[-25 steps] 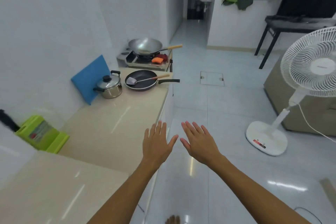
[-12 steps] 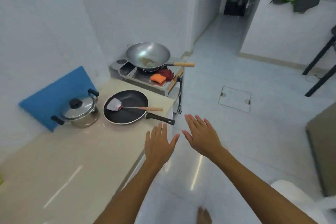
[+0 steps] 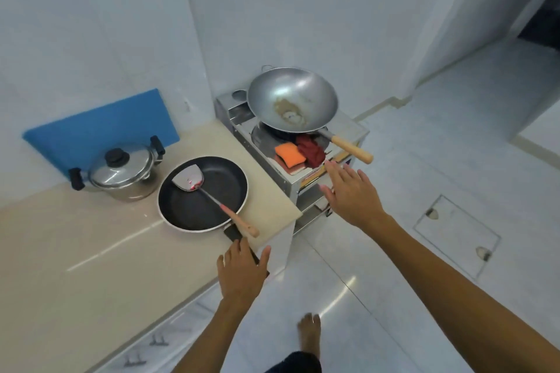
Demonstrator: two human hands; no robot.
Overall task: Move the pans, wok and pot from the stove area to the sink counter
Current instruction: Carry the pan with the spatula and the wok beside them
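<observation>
1. A beige counter [image 3: 91,251] carried a lidded steel pot [image 3: 121,171] and, just beside it, a black frying pan [image 3: 202,192].
2. A blue cutting board [image 3: 100,127] stood on it against the wall.
3. A steel stove stand [image 3: 291,188] bore the wok [image 3: 292,100].

You stood in a small home kitchen. A beige stone-topped desk [image 3: 91,251] ran along a white tiled wall [image 3: 91,24], with drawer fronts below its edge. At its end sat a low stainless-steel gas stove [image 3: 291,188] carrying a round steel wok with a wooden handle [image 3: 292,100]. On the desk were a black non-stick frying pan [image 3: 203,194] holding a steel spatula with a wooden handle [image 3: 189,180], and a lidded stainless-steel pot with black handles [image 3: 121,172]. A blue plastic cutting board [image 3: 100,127] leaned on the wall. An orange scrubbing sponge [image 3: 289,154] and a dark red cloth [image 3: 310,147] lay on the stove. The floor [image 3: 454,118] was glossy white tile.
</observation>
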